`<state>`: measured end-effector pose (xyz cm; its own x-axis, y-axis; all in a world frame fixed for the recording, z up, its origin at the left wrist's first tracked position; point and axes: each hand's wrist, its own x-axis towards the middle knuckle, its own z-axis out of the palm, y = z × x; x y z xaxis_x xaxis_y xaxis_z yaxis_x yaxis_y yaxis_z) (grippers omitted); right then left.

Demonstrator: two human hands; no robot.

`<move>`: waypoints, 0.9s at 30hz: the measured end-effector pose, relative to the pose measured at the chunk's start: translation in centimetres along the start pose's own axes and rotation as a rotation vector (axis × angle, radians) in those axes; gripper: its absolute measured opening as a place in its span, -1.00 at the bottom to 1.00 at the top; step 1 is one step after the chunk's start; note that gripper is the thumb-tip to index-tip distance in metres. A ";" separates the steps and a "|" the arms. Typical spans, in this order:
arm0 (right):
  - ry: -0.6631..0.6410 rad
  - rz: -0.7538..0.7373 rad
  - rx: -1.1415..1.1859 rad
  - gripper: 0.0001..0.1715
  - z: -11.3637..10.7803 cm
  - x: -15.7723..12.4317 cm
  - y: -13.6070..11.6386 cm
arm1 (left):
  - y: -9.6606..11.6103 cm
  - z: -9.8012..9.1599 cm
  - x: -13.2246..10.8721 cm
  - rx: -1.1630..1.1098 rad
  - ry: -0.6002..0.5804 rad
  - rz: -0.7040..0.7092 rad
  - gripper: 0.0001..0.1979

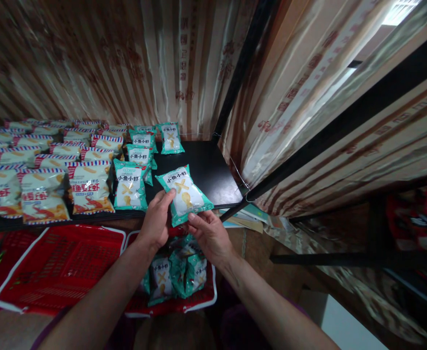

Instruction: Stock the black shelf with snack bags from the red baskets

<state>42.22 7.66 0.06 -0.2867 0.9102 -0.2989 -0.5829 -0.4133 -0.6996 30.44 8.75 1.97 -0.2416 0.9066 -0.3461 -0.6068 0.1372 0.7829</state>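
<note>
Both hands grip one teal-and-white snack bag (184, 193), tilted above the front edge of the black shelf (218, 172). My left hand (157, 218) closes on its left side, thumb on the front. At the lower right corner, my right hand (209, 233) pinches the bag with thumb and fingers. Just left of it, a matching teal bag (129, 187) stands at the front of a row of the same kind. Another teal bag (171, 138) stands at the back. Below my hands, a red basket (169, 307) holds several more teal bags (161, 277).
Rows of white bags with red-and-blue striped tops (89, 187) fill the shelf's left part. A second red basket (78, 262) sits beside the first. Black metal posts (240, 73) and patterned curtains (184, 58) border the shelf. A white box (348, 325) is at lower right.
</note>
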 end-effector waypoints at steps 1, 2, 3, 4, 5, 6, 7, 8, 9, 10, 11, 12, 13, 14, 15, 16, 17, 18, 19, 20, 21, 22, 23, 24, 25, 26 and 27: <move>-0.018 -0.015 -0.014 -0.68 0.1 -0.1 -0.1 | 0.0 0.0 0.0 -0.008 0.011 -0.042 -0.70; -0.036 -0.027 -0.025 -0.68 0.1 -0.1 -0.2 | -0.1 0.0 0.0 -0.015 0.015 -0.077 -0.70; -0.049 -0.038 -0.033 -0.68 0.1 -0.1 -0.2 | -0.1 0.0 0.0 -0.019 0.011 -0.099 -0.69; -0.058 -0.047 -0.040 -0.69 0.1 -0.1 -0.3 | -0.1 0.0 0.0 -0.022 0.007 -0.104 -0.69; -0.062 -0.054 -0.047 -0.69 0.1 -0.1 -0.3 | -0.1 0.1 0.0 -0.024 0.004 -0.100 -0.69; -0.063 -0.061 -0.055 -0.70 0.1 -0.1 -0.3 | -0.1 0.1 0.0 -0.027 0.003 -0.095 -0.69; -0.060 -0.065 -0.063 -0.70 0.0 -0.1 -0.4 | -0.1 0.2 0.0 -0.030 0.005 -0.094 -0.70; -0.055 -0.065 -0.073 -0.70 -0.1 -0.1 -0.4 | 0.0 0.2 0.1 -0.031 0.008 -0.094 -0.71; -0.049 -0.064 -0.081 -0.71 -0.1 -0.1 -0.4 | 0.0 0.3 0.1 -0.030 0.010 -0.096 -0.72; -0.044 -0.062 -0.087 -0.72 -0.2 0.0 -0.4 | 0.1 0.3 0.1 -0.027 0.011 -0.096 -0.72; -0.039 -0.061 -0.093 -0.74 -0.2 0.0 -0.4 | 0.1 0.3 0.1 -0.024 0.011 -0.094 -0.72; -0.034 -0.062 -0.100 -0.75 -0.2 -0.1 -0.4 | 0.2 0.3 0.1 -0.022 0.012 -0.088 -0.72; -0.031 -0.066 -0.106 -0.75 -0.2 -0.1 -0.4 | 0.2 0.3 0.1 -0.022 0.015 -0.082 -0.73; -0.027 -0.073 -0.112 -0.76 -0.2 -0.1 -0.4 | 0.2 0.3 0.1 -0.026 0.019 -0.078 -0.73; -0.023 -0.081 -0.117 -0.76 -0.2 -0.1 -0.5 | 0.2 0.2 0.1 -0.031 0.025 -0.078 -0.74; -0.019 -0.088 -0.123 -0.77 -0.2 0.0 -0.5 | 0.2 0.2 0.1 -0.037 0.030 -0.083 -0.75; -0.019 -0.092 -0.128 -0.77 -0.1 0.0 -0.5 | 0.2 0.1 0.1 -0.041 0.036 -0.093 -0.76; -0.021 -0.094 -0.132 -0.77 -0.1 0.0 -0.5 | 0.2 0.1 0.1 -0.045 0.040 -0.106 -0.77; -0.026 -0.094 -0.133 -0.77 -0.1 0.0 -0.5 | 0.1 0.0 0.1 -0.050 0.042 -0.117 -0.77; -0.030 -0.094 -0.130 -0.77 0.0 0.0 -0.5 | 0.1 0.0 0.2 -0.055 0.037 -0.124 -0.78; -0.035 -0.091 -0.125 -0.77 0.0 0.0 -0.5 | 0.1 0.0 0.2 -0.059 0.032 -0.127 -0.78; -0.038 -0.090 -0.117 -0.78 0.0 0.0 -0.5 | 0.2 0.0 0.2 -0.059 0.028 -0.128 -0.77; -0.041 -0.090 -0.109 -0.78 0.1 0.0 -0.6 | 0.2 0.1 0.1 -0.055 0.024 -0.128 -0.77; -0.043 -0.092 -0.103 -0.79 0.1 0.0 -0.6 | 0.3 0.1 0.1 -0.047 0.023 -0.123 -0.76; -0.047 -0.095 -0.101 -0.80 0.1 0.0 -0.6 | 0.4 0.2 0.0 -0.037 0.024 -0.114 -0.75; -0.049 -0.097 -0.103 -0.80 0.0 0.0 -0.6 | 0.5 0.3 -0.1 -0.026 0.022 -0.102 -0.74; -0.051 -0.100 -0.108 -0.81 0.0 0.0 -0.6 | 0.5 0.4 -0.2 -0.018 0.016 -0.086 -0.73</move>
<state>42.56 7.89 0.47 -0.2709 0.9430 -0.1933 -0.5262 -0.3132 -0.7906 30.47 8.76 2.66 -0.2001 0.8851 -0.4202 -0.6392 0.2071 0.7406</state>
